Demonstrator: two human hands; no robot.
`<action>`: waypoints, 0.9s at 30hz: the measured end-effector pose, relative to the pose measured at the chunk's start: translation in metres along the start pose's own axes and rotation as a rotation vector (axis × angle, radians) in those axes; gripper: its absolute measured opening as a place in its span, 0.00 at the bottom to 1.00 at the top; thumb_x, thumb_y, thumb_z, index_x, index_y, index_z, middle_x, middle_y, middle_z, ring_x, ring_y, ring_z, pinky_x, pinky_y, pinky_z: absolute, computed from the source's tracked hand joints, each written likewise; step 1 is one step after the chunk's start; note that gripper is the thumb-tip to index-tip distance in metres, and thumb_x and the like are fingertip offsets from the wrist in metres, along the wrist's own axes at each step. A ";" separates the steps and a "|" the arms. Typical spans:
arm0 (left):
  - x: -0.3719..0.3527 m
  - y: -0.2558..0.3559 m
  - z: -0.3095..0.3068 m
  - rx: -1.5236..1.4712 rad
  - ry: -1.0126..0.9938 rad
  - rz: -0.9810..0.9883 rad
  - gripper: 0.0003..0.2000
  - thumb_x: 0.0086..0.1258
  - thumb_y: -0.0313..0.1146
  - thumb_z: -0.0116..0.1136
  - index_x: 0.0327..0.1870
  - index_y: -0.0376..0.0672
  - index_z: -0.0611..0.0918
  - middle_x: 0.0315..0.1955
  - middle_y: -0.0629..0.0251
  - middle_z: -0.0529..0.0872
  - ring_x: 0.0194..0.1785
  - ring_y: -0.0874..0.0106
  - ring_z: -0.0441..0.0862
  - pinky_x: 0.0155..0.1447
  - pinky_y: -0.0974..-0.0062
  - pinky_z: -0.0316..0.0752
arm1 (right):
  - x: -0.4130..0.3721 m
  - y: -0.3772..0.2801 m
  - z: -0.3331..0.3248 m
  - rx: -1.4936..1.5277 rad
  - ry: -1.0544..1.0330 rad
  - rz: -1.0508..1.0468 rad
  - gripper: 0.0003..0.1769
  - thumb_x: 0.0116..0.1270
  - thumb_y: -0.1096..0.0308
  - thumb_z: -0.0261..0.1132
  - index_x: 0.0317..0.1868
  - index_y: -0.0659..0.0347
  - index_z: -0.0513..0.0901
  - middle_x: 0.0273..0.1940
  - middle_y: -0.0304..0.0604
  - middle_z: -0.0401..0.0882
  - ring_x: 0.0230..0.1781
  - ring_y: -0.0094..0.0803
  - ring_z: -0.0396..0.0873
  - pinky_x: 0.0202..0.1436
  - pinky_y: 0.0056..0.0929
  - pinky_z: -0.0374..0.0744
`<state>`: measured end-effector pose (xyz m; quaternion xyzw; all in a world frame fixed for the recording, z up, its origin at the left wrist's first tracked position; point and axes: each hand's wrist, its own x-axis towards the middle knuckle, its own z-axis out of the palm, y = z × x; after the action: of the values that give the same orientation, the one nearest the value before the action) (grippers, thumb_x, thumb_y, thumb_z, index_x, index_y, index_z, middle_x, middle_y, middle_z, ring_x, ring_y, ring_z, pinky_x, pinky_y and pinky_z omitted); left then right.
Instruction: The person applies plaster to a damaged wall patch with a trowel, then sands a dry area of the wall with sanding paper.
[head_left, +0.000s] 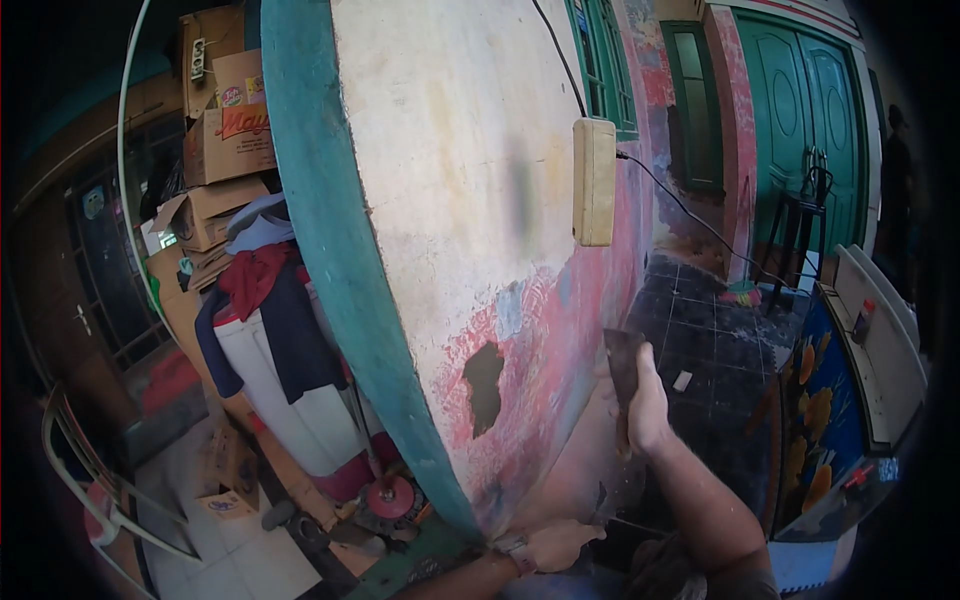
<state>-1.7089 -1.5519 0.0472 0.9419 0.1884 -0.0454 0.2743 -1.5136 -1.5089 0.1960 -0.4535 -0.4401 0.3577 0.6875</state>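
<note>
Block [624,362], dark and flat, is pointing its long axis nearly upright, right of the wall's [430,190] grey patch [485,388]; your right grip [648,408] is clasping it. Whether your lower left grip [562,545] is holding anything, I cannot tell.

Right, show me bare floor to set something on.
Black tiled floor is mostly bare past the right hand, between peeling pink wall and blue patterned panel, save a small white block. White floor tiles lie bare before the low brown cardboard box. Crowded: around the round red object beside the teal wall edge.
</note>
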 end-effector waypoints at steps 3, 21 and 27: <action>0.003 -0.006 0.016 -0.019 0.136 0.103 0.26 0.71 0.22 0.48 0.70 0.43 0.81 0.51 0.44 0.90 0.54 0.45 0.88 0.63 0.50 0.79 | 0.029 -0.004 0.020 -0.162 -0.057 -0.062 0.38 0.87 0.36 0.40 0.69 0.61 0.76 0.50 0.42 0.83 0.39 0.25 0.75 0.36 0.26 0.76; 0.014 0.013 -0.047 -0.261 -0.152 -0.317 0.29 0.68 0.32 0.67 0.73 0.44 0.80 0.52 0.52 0.89 0.50 0.55 0.87 0.52 0.60 0.83 | 0.147 0.054 0.087 -0.253 0.132 -0.680 0.31 0.73 0.51 0.74 0.67 0.63 0.82 0.56 0.54 0.81 0.56 0.49 0.84 0.60 0.42 0.81; -0.019 -0.017 -0.009 -0.024 0.025 -0.271 0.24 0.74 0.35 0.66 0.71 0.47 0.81 0.37 0.58 0.91 0.37 0.59 0.89 0.40 0.61 0.84 | 0.149 0.088 0.110 -0.263 0.275 -0.880 0.37 0.65 0.49 0.79 0.69 0.59 0.82 0.55 0.52 0.79 0.50 0.49 0.85 0.51 0.43 0.84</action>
<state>-1.7328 -1.5401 0.0502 0.9049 0.3180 -0.0678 0.2746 -1.5708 -1.3130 0.1773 -0.3504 -0.5367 -0.0896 0.7623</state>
